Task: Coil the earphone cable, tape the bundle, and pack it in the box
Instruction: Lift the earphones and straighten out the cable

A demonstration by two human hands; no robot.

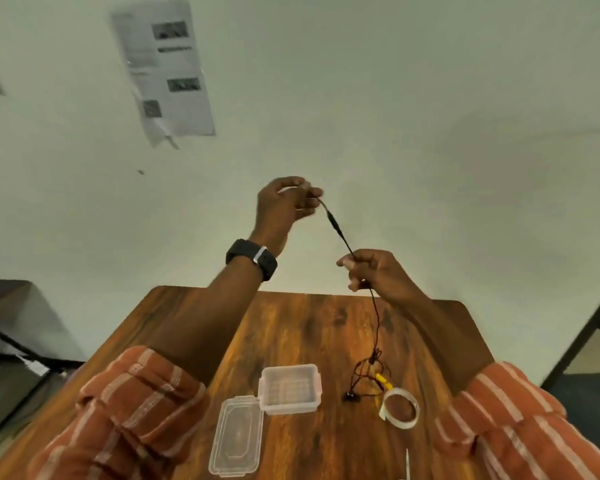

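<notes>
Taking the clear plastic box [289, 389] on the desk [326, 327] as the marker, its loose lid [236, 435] lies flat just to the left of it and a little nearer the person, touching or almost touching the box's near left corner. That reads as deliberate, since the box stands open and ready for packing. As far as I can see through its clear walls there is nothing in it yet, and nothing lies on the lid either. Above and beyond the box, the left hand [284, 206], with a dark watch [253, 258] on its wrist, is raised with its fingertips curled together, pinching one end of the earphone cable [336, 227]. I would guess that end is the plug, though it is too blurred to tell. To the right of the box and lower than the left hand, the right hand [374, 270] has its fingers curled round the same cable, so the stretch between the two hands is drawn straight. That looks like smoothing it out before coiling. From the right hand the rest of the cable hangs down to a loose tangle on the desk just right of the box, where the earbuds lie. The roll of clear tape [400, 407] sits further right of the box, just beside the tangle and within easy reach for binding the bundle.
</notes>
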